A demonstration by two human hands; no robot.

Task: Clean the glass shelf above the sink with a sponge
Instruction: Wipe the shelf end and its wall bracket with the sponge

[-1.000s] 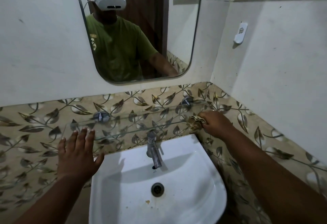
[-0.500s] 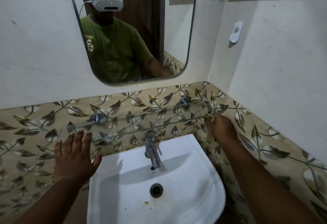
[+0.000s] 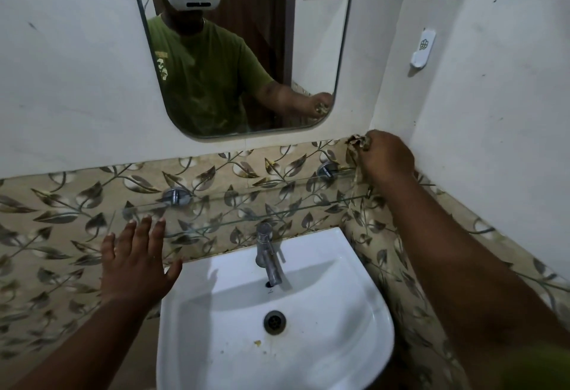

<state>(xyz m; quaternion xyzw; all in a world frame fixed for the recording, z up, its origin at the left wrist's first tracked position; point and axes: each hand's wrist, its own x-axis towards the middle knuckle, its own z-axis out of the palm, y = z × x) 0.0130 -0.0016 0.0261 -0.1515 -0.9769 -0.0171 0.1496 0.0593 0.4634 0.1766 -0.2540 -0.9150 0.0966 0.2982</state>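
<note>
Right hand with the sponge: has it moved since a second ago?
Yes. The right hand with the sponge has gone up, from the glass shelf front edge to above the right-hand bracket, near the corner.

the shelf point(image 3: 246, 215) runs along the wall above the sink point(image 3: 324, 266), under the mirror point(image 3: 317, 50). the tap point(image 3: 269, 254) stands at the sink's back, below the shelf. the left hand point(image 3: 137, 261) lies at the shelf's left end, the right hand point(image 3: 385, 156) with the sponge point(image 3: 357, 140) above its right end, in the corner.
</note>
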